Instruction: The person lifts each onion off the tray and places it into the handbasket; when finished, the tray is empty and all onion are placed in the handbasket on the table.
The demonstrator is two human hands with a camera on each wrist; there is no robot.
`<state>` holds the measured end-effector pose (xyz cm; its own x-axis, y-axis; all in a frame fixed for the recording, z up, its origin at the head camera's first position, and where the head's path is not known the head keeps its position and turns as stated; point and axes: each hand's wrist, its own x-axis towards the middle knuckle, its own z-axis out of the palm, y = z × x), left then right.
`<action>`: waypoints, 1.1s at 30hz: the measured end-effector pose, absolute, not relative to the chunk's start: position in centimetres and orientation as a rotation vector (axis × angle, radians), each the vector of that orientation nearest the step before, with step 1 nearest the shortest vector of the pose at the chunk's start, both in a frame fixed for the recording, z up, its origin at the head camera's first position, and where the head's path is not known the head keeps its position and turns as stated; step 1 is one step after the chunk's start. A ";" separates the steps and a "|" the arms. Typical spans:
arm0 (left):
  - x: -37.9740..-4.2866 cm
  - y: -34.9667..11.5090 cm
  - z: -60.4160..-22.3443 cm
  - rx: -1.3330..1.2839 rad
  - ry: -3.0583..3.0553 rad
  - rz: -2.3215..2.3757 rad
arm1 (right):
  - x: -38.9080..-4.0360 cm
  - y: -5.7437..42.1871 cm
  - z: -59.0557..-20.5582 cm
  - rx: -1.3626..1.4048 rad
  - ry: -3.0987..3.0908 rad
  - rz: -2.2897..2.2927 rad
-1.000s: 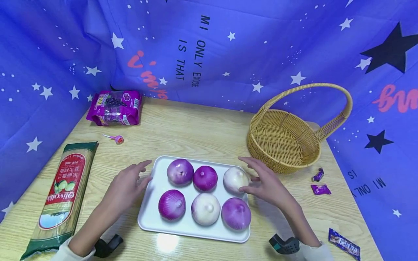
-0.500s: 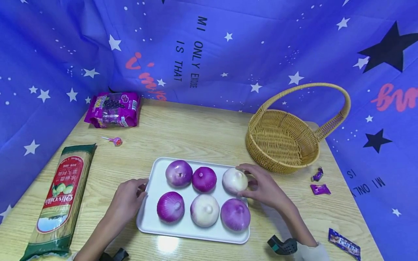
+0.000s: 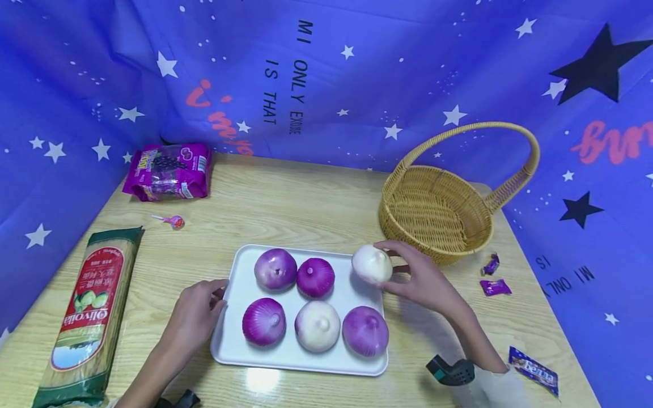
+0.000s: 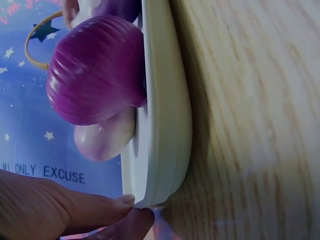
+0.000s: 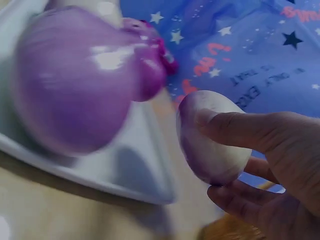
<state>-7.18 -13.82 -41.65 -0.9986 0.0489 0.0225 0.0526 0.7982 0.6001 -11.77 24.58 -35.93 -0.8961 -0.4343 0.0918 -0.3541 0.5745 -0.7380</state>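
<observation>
My right hand (image 3: 425,279) grips a white onion (image 3: 372,264) with a purple tinge, held above the far right corner of the white tray (image 3: 301,362). In the right wrist view the thumb lies on one side of that onion (image 5: 215,142) and the fingers on the other, apart from the tray. On the tray sit several other onions, among them a light purple onion (image 3: 365,331), a white onion (image 3: 317,326) and a dark purple onion (image 3: 263,322). My left hand (image 3: 191,317) pinches the tray's left rim; the left wrist view shows thumb and finger at its corner (image 4: 142,197).
A wicker basket (image 3: 436,226) with a tall handle stands at the back right. Small wrapped candies (image 3: 495,287) and a blue wrapped bar (image 3: 533,370) lie on the right. A spaghetti pack (image 3: 89,317), a lollipop (image 3: 170,221) and a purple candy bag (image 3: 168,171) lie on the left.
My right hand has closed round the white onion and lifted it off the tray. My left hand has come to the tray's left rim and taken hold of it.
</observation>
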 end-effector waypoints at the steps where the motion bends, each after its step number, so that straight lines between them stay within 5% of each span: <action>1: -7.1 -13.8 -41.6 -0.087 -2.973 -0.988 | -12.0 24.8 -35.3 -0.668 2.715 -1.221; 15: -6.8 -14.2 -41.5 -0.127 -2.938 -0.966 | -17.8 29.0 -30.2 -0.431 2.723 -1.382; 33: -6.8 -14.0 -41.8 -0.144 -2.886 -1.000 | -28.2 36.9 -36.0 0.018 2.756 -1.254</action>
<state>-6.81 -13.97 -41.77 -0.9921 0.0618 0.1095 0.1163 0.7822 0.6121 -28.24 36.94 -36.01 -0.9935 -0.0365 -0.1082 0.0576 0.6580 -0.7508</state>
